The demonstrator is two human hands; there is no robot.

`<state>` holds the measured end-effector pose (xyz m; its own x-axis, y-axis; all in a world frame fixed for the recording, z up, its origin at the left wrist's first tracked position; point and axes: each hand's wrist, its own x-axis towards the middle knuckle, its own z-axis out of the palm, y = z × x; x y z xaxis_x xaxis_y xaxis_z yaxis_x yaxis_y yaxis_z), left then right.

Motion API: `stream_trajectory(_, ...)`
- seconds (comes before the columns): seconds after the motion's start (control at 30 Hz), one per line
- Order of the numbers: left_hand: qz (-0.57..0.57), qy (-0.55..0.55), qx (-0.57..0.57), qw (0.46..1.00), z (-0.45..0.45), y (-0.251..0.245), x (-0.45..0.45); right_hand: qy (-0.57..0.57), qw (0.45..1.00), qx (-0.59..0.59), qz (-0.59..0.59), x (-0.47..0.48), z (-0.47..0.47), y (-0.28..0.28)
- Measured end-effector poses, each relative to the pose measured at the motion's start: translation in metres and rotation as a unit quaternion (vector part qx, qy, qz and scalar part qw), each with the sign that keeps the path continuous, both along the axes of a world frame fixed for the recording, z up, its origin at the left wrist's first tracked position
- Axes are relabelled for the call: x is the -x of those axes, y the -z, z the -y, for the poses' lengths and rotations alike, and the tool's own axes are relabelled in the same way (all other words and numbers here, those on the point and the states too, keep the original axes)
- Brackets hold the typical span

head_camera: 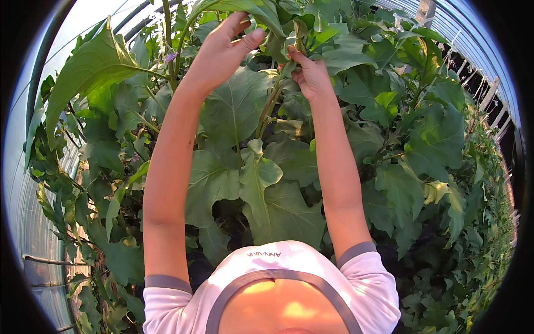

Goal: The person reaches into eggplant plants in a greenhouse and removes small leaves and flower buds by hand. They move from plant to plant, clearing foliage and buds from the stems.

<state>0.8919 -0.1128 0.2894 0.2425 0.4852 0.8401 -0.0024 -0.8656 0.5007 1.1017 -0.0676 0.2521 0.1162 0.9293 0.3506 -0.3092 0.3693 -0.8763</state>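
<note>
Both bare hands are raised among tall eggplant plants. My left hand (227, 52) has its thumb spread from its fingers and nothing visible between them. Its fingertips reach the underside of a large drooping leaf (254, 10), and whether they touch it is unclear. To its right, my right hand (311, 77) pinches a leafy shoot (288, 69) between thumb and fingers; leaves partly hide the grip. A curled, yellowish leaf (299, 35) stands just above those fingers. Below the hands, a green stem (269, 104) rises toward the pinched shoot, and a broad leaf (235, 104) spreads between my forearms.
Dense eggplant foliage (434, 142) surrounds me. A purple flower (170, 57) hangs by an upright stem (168, 29) near my left wrist. Clear plastic sheeting (25, 208) with a dark hoop (41, 58) curves along the left. Wooden posts (425, 12) stand at upper right.
</note>
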Motion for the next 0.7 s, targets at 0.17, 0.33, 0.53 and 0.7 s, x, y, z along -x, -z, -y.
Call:
stream_trajectory(0.17, 0.117, 0.307, 0.127, 0.936, 0.019, -0.022, 0.011, -0.090, 0.988, 0.034, 0.118, 0.018, -0.031, -0.011)
stream_trajectory(0.33, 0.037, -0.062, 0.159, 0.985, 0.001, 0.039, -0.017, -0.114, 0.987, 0.060, 0.094, 0.024, -0.104, -0.001)
stream_trajectory(0.53, -0.094, 0.036, 0.297, 0.950, -0.023, 0.098, -0.041, -0.151, 0.980, 0.129, 0.001, 0.027, -0.140, 0.011)
stream_trajectory(0.7, -0.113, 0.199, 0.320, 0.919, -0.024, 0.093, -0.048, -0.053, 0.986, 0.101, 0.118, 0.016, -0.161, 0.022)
